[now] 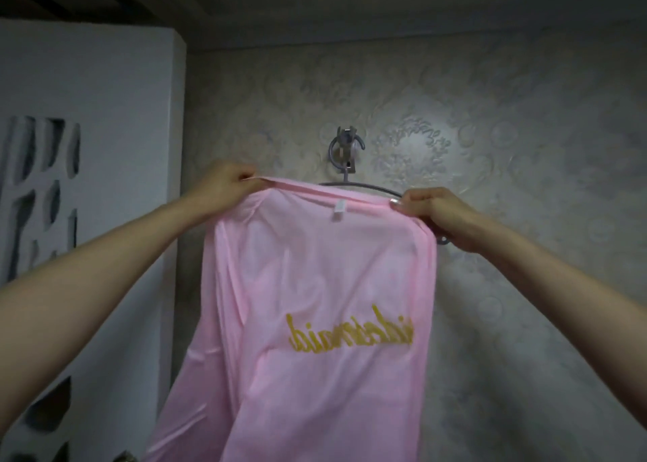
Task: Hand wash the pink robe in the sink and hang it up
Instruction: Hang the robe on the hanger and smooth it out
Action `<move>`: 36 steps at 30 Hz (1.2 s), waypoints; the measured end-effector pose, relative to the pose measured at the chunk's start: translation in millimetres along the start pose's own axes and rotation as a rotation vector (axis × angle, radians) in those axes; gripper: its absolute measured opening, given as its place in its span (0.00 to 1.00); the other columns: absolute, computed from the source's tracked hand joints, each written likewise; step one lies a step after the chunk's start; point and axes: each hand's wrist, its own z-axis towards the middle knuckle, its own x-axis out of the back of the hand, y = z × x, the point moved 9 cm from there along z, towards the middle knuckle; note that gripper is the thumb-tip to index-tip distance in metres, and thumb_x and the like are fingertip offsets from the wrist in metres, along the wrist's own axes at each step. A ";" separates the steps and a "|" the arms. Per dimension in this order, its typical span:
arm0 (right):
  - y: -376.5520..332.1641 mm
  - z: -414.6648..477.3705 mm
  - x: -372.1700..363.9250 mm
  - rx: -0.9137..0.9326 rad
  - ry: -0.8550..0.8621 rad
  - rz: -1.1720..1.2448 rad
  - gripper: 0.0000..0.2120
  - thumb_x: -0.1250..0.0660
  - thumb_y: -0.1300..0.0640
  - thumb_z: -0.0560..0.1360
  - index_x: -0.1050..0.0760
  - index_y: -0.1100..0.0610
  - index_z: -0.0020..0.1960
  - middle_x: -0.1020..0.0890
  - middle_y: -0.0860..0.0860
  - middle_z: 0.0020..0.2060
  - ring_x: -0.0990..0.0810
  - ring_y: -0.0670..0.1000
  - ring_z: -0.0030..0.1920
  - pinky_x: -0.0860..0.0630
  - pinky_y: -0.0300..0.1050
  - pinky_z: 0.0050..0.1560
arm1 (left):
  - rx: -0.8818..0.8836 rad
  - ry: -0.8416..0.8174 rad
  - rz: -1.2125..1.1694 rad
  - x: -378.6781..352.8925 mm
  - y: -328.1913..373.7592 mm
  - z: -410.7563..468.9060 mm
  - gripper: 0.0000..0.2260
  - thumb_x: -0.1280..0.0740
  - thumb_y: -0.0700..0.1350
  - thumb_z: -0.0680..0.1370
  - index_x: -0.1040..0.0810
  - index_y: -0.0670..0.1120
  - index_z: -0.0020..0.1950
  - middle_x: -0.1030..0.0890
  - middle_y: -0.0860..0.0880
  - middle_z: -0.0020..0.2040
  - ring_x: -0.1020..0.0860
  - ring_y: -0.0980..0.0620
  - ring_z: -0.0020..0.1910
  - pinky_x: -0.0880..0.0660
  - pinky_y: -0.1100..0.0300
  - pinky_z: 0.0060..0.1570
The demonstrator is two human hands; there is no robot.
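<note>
The hanging step is judged to be in hand. The thin pink satin robe with gold lettering (315,286) is held up against the embossed pale wallpapered wall (525,129), its collar edge pinched in the left hand (227,181) and the right hand (430,209). A curved grey metal hanger (367,187), hung on a wall hook (346,146), is partly draped. Next, the left shoulder likely needs seating over the hanger.

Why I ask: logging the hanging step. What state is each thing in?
wall hook: fixed to wall.
hanger: hangs from wall hook, partly hidden.
pink robe: held up spread, lettering mirrored, in front of hanger.
left hand: pinches pink robe's top edge.
right hand: grips pink robe's top edge.
</note>
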 end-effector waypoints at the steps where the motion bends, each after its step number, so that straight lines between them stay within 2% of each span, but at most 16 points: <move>1: 4.4 -1.8 -8.6 0.002 -0.062 0.013 0.12 0.30 0.55 0.72 0.29 0.55 0.33 0.30 0.48 0.25 0.33 0.44 0.25 0.38 0.35 0.26 | 0.064 0.009 -0.088 -1.7 -10.4 -1.5 0.17 0.33 0.47 0.77 0.29 0.43 0.31 0.33 0.47 0.29 0.37 0.54 0.29 0.44 0.62 0.27; 3: 11.0 -4.8 -13.8 0.030 -0.084 0.023 0.13 0.29 0.53 0.71 0.30 0.55 0.33 0.30 0.48 0.27 0.32 0.44 0.28 0.37 0.37 0.30 | 0.180 -0.011 -0.193 -12.7 -27.5 -9.3 0.14 0.33 0.45 0.77 0.29 0.42 0.33 0.33 0.45 0.30 0.38 0.55 0.29 0.44 0.64 0.26; 6: 26.2 -6.0 -9.0 -0.003 -0.063 0.115 0.15 0.24 0.49 0.65 0.28 0.55 0.35 0.27 0.51 0.30 0.29 0.46 0.33 0.33 0.41 0.37 | 0.395 -0.110 -0.418 -43.7 -41.3 -26.9 0.11 0.34 0.46 0.77 0.22 0.42 0.38 0.23 0.48 0.31 0.27 0.55 0.30 0.33 0.68 0.27; 8: 42.3 -13.1 -18.2 -0.078 -0.232 0.131 0.16 0.25 0.49 0.65 0.24 0.59 0.42 0.23 0.55 0.37 0.24 0.49 0.39 0.28 0.43 0.43 | 0.547 -0.174 -0.689 -62.5 -42.8 -41.3 0.09 0.35 0.45 0.78 0.21 0.44 0.41 0.18 0.51 0.33 0.21 0.60 0.29 0.26 0.70 0.28; 11: 78.9 -37.9 -23.0 -0.246 -0.493 -0.052 0.21 0.24 0.51 0.64 0.21 0.65 0.48 0.17 0.57 0.44 0.19 0.51 0.44 0.23 0.42 0.45 | 0.595 -0.322 -1.023 -81.6 -39.8 -56.9 0.09 0.36 0.41 0.77 0.18 0.38 0.44 0.16 0.43 0.40 0.18 0.53 0.35 0.23 0.67 0.32; 13: 101.3 -49.6 -11.8 -0.304 -0.511 -0.123 0.24 0.23 0.49 0.61 0.20 0.67 0.47 0.17 0.59 0.42 0.18 0.53 0.43 0.23 0.43 0.45 | 0.516 -0.447 -1.016 -85.8 -43.5 -66.2 0.09 0.29 0.44 0.72 0.17 0.38 0.43 0.16 0.41 0.43 0.18 0.52 0.38 0.22 0.66 0.36; 15: 114.7 -53.6 1.8 -0.301 -0.432 -0.088 0.23 0.22 0.48 0.61 0.20 0.66 0.45 0.18 0.59 0.40 0.20 0.53 0.42 0.24 0.42 0.44 | 0.430 -0.694 -0.814 -99.4 -52.1 -85.6 0.22 0.21 0.52 0.60 0.18 0.37 0.43 0.16 0.44 0.44 0.19 0.53 0.40 0.24 0.66 0.41; 18: 128.4 -58.4 5.2 -0.255 -0.353 0.044 0.24 0.23 0.50 0.63 0.21 0.68 0.48 0.20 0.59 0.43 0.22 0.53 0.45 0.27 0.43 0.48 | 0.282 -0.995 -0.479 -125.5 -62.6 -117.1 0.25 0.24 0.62 0.62 0.21 0.41 0.41 0.24 0.47 0.38 0.27 0.52 0.37 0.32 0.63 0.37; 20: 132.5 -62.9 -0.7 -0.252 -0.337 0.160 0.17 0.24 0.53 0.63 0.20 0.65 0.45 0.20 0.57 0.40 0.21 0.50 0.41 0.26 0.39 0.43 | 0.264 -0.926 -0.421 -131.0 -76.3 -117.9 0.24 0.25 0.67 0.60 0.24 0.47 0.36 0.29 0.50 0.33 0.32 0.53 0.34 0.37 0.63 0.35; 22: 129.4 -62.4 2.4 -0.239 -0.297 0.202 0.12 0.24 0.54 0.63 0.19 0.60 0.40 0.20 0.55 0.36 0.22 0.47 0.36 0.27 0.36 0.37 | 0.304 -0.790 -0.535 -128.5 -83.1 -114.0 0.27 0.25 0.67 0.57 0.25 0.45 0.35 0.28 0.49 0.33 0.30 0.53 0.34 0.35 0.63 0.35; 26: 105.4 -48.4 27.5 -0.124 -0.155 -0.076 0.13 0.23 0.52 0.61 0.16 0.58 0.43 0.16 0.55 0.39 0.20 0.46 0.40 0.27 0.34 0.42 | 0.462 -0.542 -0.933 -116.3 -91.8 -102.3 0.39 0.17 0.58 0.45 0.24 0.35 0.45 0.26 0.40 0.40 0.26 0.47 0.37 0.28 0.61 0.36; 28: 94.1 -43.3 45.1 -0.081 -0.025 -0.134 0.05 0.22 0.56 0.66 0.16 0.57 0.35 0.18 0.52 0.31 0.24 0.44 0.35 0.30 0.31 0.36 | 0.447 -0.604 -0.943 -113.5 -86.4 -100.1 0.37 0.17 0.55 0.48 0.24 0.35 0.46 0.24 0.41 0.40 0.24 0.48 0.37 0.26 0.62 0.36; 30: 95.9 -42.6 58.3 -0.059 0.061 -0.146 0.11 0.24 0.55 0.67 0.21 0.59 0.30 0.24 0.50 0.27 0.29 0.44 0.31 0.35 0.32 0.31 | 0.331 -0.751 -0.697 -117.7 -79.5 -104.2 0.28 0.21 0.60 0.58 0.23 0.39 0.43 0.25 0.46 0.36 0.27 0.51 0.36 0.31 0.63 0.34; 32: 105.0 -45.7 58.1 -0.050 0.050 -0.174 0.19 0.24 0.47 0.66 0.28 0.57 0.27 0.32 0.50 0.26 0.36 0.45 0.29 0.42 0.34 0.29 | 0.306 -0.790 -0.545 -125.6 -88.4 -108.9 0.23 0.25 0.67 0.59 0.24 0.48 0.36 0.29 0.53 0.31 0.31 0.56 0.32 0.37 0.65 0.32; 34: 120.3 -48.9 52.4 -0.074 0.009 -0.134 0.22 0.24 0.42 0.63 0.32 0.54 0.28 0.36 0.50 0.27 0.40 0.46 0.29 0.45 0.34 0.28 | 0.323 -0.738 -0.553 -128.6 -94.5 -108.1 0.22 0.25 0.67 0.59 0.24 0.50 0.35 0.29 0.52 0.32 0.31 0.53 0.34 0.36 0.62 0.35; 36: 131.7 -51.1 54.5 -0.100 -0.004 0.009 0.19 0.23 0.46 0.62 0.28 0.56 0.30 0.32 0.52 0.28 0.35 0.46 0.29 0.41 0.35 0.28 | 0.378 -0.687 -0.728 -125.0 -90.8 -108.8 0.26 0.21 0.60 0.56 0.22 0.42 0.40 0.25 0.45 0.37 0.27 0.48 0.38 0.31 0.59 0.41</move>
